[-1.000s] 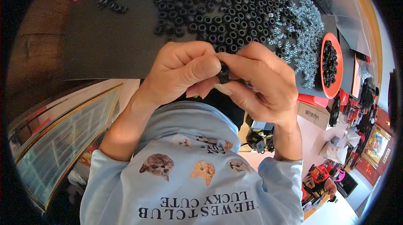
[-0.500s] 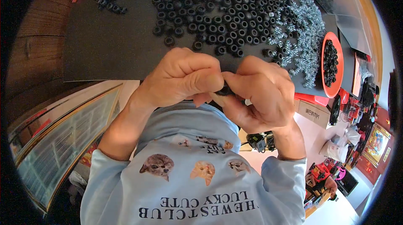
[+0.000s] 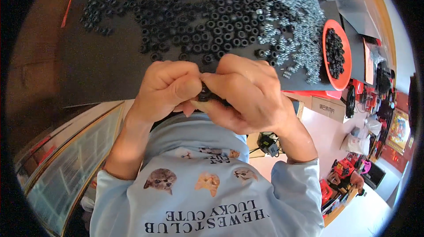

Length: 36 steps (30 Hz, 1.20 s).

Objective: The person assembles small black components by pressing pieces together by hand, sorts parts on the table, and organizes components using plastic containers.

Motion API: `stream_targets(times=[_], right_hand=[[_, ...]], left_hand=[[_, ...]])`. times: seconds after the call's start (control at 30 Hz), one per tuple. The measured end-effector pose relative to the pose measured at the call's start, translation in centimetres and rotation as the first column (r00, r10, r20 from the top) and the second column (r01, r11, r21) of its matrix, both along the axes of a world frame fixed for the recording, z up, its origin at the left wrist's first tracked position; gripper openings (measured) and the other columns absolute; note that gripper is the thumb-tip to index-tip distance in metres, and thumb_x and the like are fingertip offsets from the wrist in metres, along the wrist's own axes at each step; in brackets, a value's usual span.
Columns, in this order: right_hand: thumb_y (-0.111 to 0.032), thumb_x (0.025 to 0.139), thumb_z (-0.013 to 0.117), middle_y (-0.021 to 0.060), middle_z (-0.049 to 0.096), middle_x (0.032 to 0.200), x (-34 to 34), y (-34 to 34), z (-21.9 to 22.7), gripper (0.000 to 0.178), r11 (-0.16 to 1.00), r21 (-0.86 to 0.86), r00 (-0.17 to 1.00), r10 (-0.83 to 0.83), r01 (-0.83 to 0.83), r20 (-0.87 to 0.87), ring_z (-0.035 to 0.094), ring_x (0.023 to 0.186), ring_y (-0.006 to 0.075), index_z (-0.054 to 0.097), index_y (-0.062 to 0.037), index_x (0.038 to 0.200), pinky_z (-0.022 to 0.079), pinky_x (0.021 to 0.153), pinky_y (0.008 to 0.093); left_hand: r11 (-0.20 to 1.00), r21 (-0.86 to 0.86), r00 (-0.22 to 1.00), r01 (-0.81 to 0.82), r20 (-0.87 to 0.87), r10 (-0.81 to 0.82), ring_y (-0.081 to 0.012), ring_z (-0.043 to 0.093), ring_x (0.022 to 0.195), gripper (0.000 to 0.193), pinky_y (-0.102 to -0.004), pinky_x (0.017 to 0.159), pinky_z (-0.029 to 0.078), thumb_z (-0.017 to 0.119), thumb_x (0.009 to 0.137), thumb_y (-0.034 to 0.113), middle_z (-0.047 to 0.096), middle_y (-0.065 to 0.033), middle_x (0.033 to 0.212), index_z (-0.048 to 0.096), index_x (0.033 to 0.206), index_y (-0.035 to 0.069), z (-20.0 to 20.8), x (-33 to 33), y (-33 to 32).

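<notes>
In the head view, two bare hands meet just left of the frame's middle, near the front edge of a dark counter (image 3: 97, 71). Between them is a small black piece (image 3: 204, 93), mostly covered, so its full shape cannot be told. The right hand (image 3: 249, 95) is closed on it, with fingers at its upper side and the thumb beneath. The left hand (image 3: 168, 89) is also closed on it, its fingers curled and its thumb tip at the piece's left side; what lies behind that thumb is hidden.

Above the hands, many loose black rings (image 3: 223, 18) spread across the counter from the upper left to the top middle of the frame, some lying just beyond the knuckles. To their right, in the upper right, is a heap of small silvery springs (image 3: 304, 24), with a few strays among the rings. Beside the springs, at the right, a red-orange bowl (image 3: 346, 55) holds more black rings.

Below the hands is the wearer's light blue shirt (image 3: 190, 201), printed with cat faces. At the lower right are a cardboard box (image 3: 324, 109) and a white bag (image 3: 355, 144); at the lower left, a framed glass panel (image 3: 75, 144).
</notes>
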State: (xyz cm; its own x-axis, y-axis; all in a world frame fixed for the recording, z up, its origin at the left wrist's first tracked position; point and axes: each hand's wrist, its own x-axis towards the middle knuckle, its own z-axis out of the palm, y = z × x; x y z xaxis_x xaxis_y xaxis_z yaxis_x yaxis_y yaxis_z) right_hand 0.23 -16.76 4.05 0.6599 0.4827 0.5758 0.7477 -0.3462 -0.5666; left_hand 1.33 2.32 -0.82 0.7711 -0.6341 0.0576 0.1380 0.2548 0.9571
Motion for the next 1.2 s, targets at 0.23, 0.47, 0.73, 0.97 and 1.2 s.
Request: stream_targets(times=[0.23, 0.47, 0.73, 0.97, 1.2], right_hand=[[-0.01, 0.07, 0.073, 0.0084, 0.054, 0.067, -1.6, -7.7, 1.1, 0.023, 0.881, -0.112, 0.888, -0.452, 0.459, 0.085, 0.053, 0.056, 0.0184, 0.063, -0.001, 0.088, 0.042, 0.049, 0.0299], [-0.011, 0.086, 0.063, 0.0065, 0.066, 0.084, -1.8, -22.7, 1.7, 0.025, 0.488, -0.298, 0.476, -0.872, 0.82, -0.116, 0.057, 0.075, 0.0084, 0.063, 0.0037, 0.106, 0.047, 0.068, 0.0235], [-0.009, 0.088, 0.059, 0.0118, 0.067, 0.091, -1.9, -26.8, 0.8, 0.021, 0.496, -0.39, 0.501, -0.86, 0.776, -0.096, 0.062, 0.081, 0.0156, 0.064, 0.0015, 0.105, 0.048, 0.073, 0.0276], [-0.007, 0.087, 0.057, 0.0136, 0.062, 0.089, 0.9, -15.9, 1.6, 0.019, 0.699, -0.387, 0.734, -0.675, 0.601, -0.081, 0.061, 0.081, 0.0245, 0.064, 0.0001, 0.104, 0.048, 0.073, 0.0316], [-0.012, 0.085, 0.056, 0.0151, 0.057, 0.092, 7.5, -11.3, -1.7, 0.022, 0.634, -0.567, 0.837, -0.506, 0.525, 0.209, 0.06, 0.085, 0.0359, 0.064, -0.0052, 0.105, 0.049, 0.071, 0.0444]], left_hand=[[0.993, -0.117, 1.0, -0.022, 0.013, 0.024, -0.0039, 0.042, 0.044, 0.046, -0.0194, 0.038, 0.028, 0.047, 0.097, 0.038, 0.053, -0.0022, 0.055, 0.057, 0.07, 0.002, -0.3, -0.1, -0.6], [0.999, -0.009, 0.998, -0.051, 0.042, 0.051, -0.0035, 0.042, 0.044, 0.046, -0.0183, 0.039, 0.029, 0.045, 0.098, 0.038, 0.053, -0.0013, 0.055, 0.057, 0.071, 0.003, 0.1, -0.1, -1.1], [0.997, -0.02, 0.996, -0.074, 0.041, 0.075, -0.0029, 0.042, 0.045, 0.043, -0.018, 0.039, 0.029, 0.046, 0.098, 0.034, 0.052, -0.0005, 0.056, 0.057, 0.071, 0.003, 0.0, -0.4, -1.1], [0.996, 0.06, 0.998, -0.06, 0.028, 0.059, -0.0025, 0.041, 0.046, 0.039, -0.0183, 0.04, 0.028, 0.048, 0.098, 0.031, 0.052, 0.0003, 0.057, 0.058, 0.072, 0.003, 0.5, -0.5, -1.2], [0.997, 0.074, 1.0, -0.023, 0.008, 0.023, -0.0018, 0.04, 0.047, 0.035, -0.0186, 0.041, 0.028, 0.05, 0.098, 0.027, 0.052, 0.0019, 0.056, 0.058, 0.072, 0.004, 0.6, -0.5, -1.1]])
